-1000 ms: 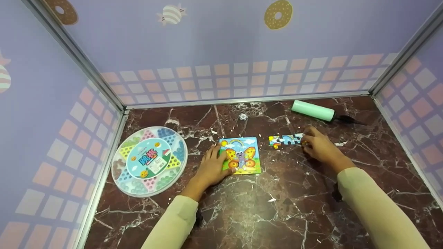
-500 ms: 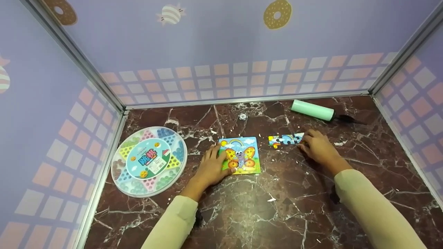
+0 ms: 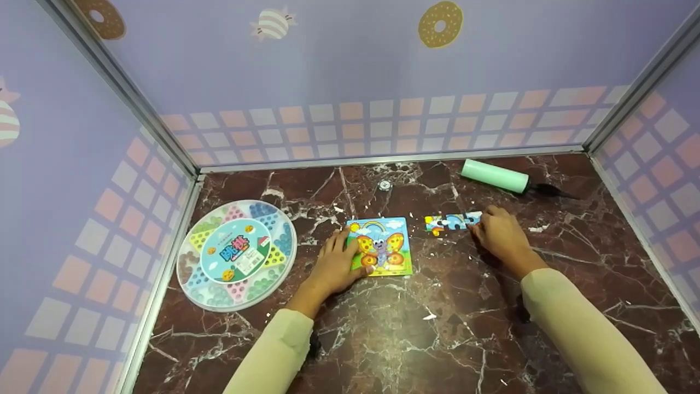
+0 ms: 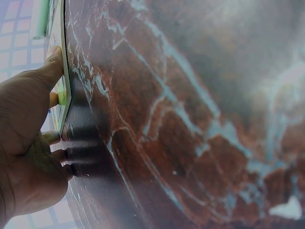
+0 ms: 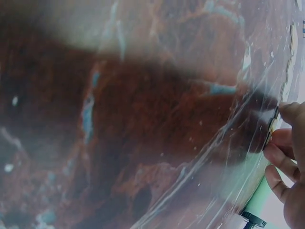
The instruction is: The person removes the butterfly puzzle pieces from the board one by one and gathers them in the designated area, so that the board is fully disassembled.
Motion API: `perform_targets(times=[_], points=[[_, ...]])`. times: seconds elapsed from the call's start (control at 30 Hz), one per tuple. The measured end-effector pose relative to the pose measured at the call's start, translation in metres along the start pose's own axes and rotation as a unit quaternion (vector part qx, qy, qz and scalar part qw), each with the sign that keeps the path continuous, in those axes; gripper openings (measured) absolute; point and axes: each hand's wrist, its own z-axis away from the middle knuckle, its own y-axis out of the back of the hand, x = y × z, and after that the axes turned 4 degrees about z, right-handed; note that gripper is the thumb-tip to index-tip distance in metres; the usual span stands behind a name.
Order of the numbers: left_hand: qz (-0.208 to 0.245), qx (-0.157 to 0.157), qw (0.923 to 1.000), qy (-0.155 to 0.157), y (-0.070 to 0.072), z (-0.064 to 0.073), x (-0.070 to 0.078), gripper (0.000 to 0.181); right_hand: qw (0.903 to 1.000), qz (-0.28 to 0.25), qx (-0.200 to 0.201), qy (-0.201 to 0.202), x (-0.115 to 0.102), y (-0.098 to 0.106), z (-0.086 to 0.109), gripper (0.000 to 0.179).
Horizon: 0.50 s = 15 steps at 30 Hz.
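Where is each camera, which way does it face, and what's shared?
Head: on the head, facing forward and down at the butterfly board and puzzle pieces; left hand, right hand and sleeves show.
Left wrist: on that wrist, looking low across the marbled surface; the left hand shows at left, touching the board.
Right wrist: on that wrist, looking low across the surface; the right hand shows at right, by the pieces.
Shared: all three views show the green cylinder.

Head camera: high, facing forward-down; wrist cameras: low, close over tabletop (image 3: 426,350) (all catch green cylinder (image 3: 495,176)).
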Motion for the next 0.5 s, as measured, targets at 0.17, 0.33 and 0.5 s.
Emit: perform_targets(times=[0.17,0.33,0.5], points=[[-0.002,0.000,1.0000,0.001,-0.0017,-0.0014,-0.0013,0.051,0.9998,-0.005,0.016,-0.005,-0.0016,-0.0009,-0.0028,0.034],[-0.004,-0.003,1.0000,0.001,-0.0020,-0.0015,-0.0017,0.050,0.9995,-0.013,0.009,-0.026,-0.0017,-0.0011,-0.0038,0.030],[-0.001,-0.001,1.0000,0.000,-0.0018,-0.0012,-0.0023,0.050,0.9994,-0.010,0.004,-0.032,-0.0007,-0.0021,-0.0036,0.023]])
